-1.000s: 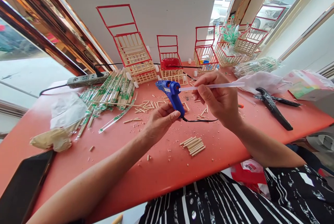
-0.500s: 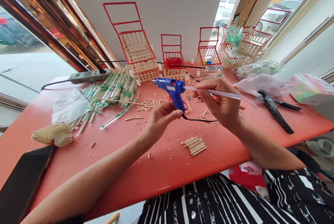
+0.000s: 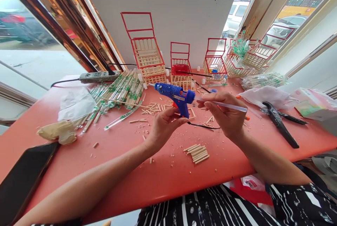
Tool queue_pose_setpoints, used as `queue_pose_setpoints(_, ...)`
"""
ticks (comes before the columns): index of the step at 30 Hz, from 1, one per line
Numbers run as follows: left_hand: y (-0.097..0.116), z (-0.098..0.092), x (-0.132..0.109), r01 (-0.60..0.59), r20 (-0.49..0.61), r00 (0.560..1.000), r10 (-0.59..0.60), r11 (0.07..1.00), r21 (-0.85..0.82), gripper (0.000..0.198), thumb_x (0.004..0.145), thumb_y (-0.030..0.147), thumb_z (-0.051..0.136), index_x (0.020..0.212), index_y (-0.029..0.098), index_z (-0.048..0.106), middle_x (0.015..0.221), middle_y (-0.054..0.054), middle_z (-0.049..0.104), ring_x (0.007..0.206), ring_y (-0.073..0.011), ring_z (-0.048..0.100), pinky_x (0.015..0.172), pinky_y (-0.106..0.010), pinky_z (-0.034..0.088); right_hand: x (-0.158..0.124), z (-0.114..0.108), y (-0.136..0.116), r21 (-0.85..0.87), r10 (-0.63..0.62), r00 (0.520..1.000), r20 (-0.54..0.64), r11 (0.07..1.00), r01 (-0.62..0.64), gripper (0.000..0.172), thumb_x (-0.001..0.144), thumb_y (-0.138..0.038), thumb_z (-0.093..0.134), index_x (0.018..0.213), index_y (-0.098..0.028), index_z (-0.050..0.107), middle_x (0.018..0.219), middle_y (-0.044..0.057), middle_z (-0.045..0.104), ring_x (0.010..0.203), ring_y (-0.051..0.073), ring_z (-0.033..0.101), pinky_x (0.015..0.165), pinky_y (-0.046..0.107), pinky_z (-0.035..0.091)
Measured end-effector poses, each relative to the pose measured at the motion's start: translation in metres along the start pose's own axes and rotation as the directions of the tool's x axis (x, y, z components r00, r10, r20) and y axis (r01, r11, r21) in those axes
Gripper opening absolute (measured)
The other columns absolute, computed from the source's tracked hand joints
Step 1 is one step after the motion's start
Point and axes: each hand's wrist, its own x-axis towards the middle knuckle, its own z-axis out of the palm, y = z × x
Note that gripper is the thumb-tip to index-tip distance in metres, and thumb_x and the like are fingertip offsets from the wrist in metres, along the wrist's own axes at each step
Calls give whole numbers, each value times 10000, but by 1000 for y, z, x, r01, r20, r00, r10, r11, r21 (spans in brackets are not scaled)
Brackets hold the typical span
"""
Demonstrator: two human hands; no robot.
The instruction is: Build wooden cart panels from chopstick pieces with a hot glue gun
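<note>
My left hand (image 3: 167,124) grips a blue glue gun (image 3: 173,94) by its handle, nozzle pointing left and held above the table. A translucent glue stick (image 3: 233,106) is pinched in my right hand (image 3: 223,111), its front end close behind the back of the gun. Whether that end sits inside the gun or just short of it I cannot tell. Below the hands a small bundle of short wooden sticks (image 3: 197,153) lies on the red table (image 3: 158,191). More cut sticks (image 3: 156,108) and crumbs are scattered behind the gun.
Several small stick carts with red frames (image 3: 149,53) stand along the wall. Wrapped sticks (image 3: 123,85) and a power strip (image 3: 98,76) are at the left, a phone (image 3: 23,176) nearer. Black-handled cutters (image 3: 280,124) lie at the right, by a tissue pack (image 3: 316,103).
The view has tilted slightly, so everything sits lower. The glue gun has tipped, its rear end lower than before. The glue stick stays in my right hand, near the gun's back.
</note>
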Motion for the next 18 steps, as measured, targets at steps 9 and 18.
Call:
queue_pose_setpoints(9,-5,-4,13,-7,-159,987,13,999,41,275,655,381,920,816,188,808,786,-34,789,713,-170,681,632,-258,513,24,-16,10,173,241,960,145,949,-264,416,1009,-638,716,1039,-231,798,781,28,794,527,112,668,450,242,453)
queue_pose_setpoints(18,-10,-8,16,-91,-177,977,122,980,177,238,683,396,885,781,196,799,738,-15,757,664,-149,617,651,-268,473,34,-33,5,-325,258,918,303,933,-155,284,980,-499,796,929,-227,863,792,39,771,708,152,691,659,283,540)
